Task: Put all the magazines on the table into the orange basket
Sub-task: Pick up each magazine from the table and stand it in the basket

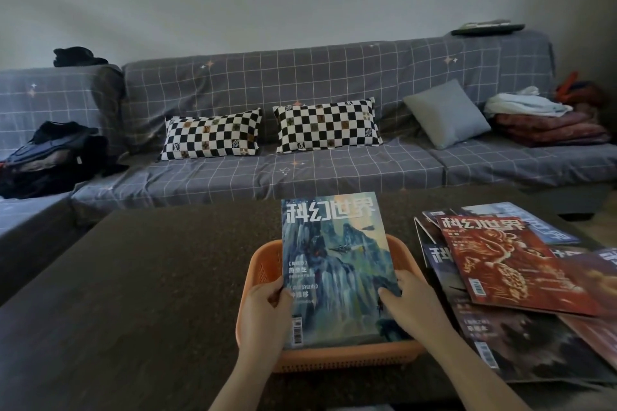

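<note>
Magazine (337,264) with a blue-green mountain cover and white Chinese title stands tilted in the orange basket (263,264), its lower edge inside and its top leaning past the far rim. The left hand (267,304) grips its left edge, thumb curled over the cover; the right hand (410,300) grasps its right edge. Just right of the basket, overlapping magazines lie fanned toward the table's (150,277) right edge, a red magazine (507,264) on top. Beyond the far edge stands a grey checked sofa (300,83) with two chequered pillows (327,125).

A basket (257,264) sits on the table (150,277), magazines (514,277) right of it, sofa (300,170) behind.
</note>
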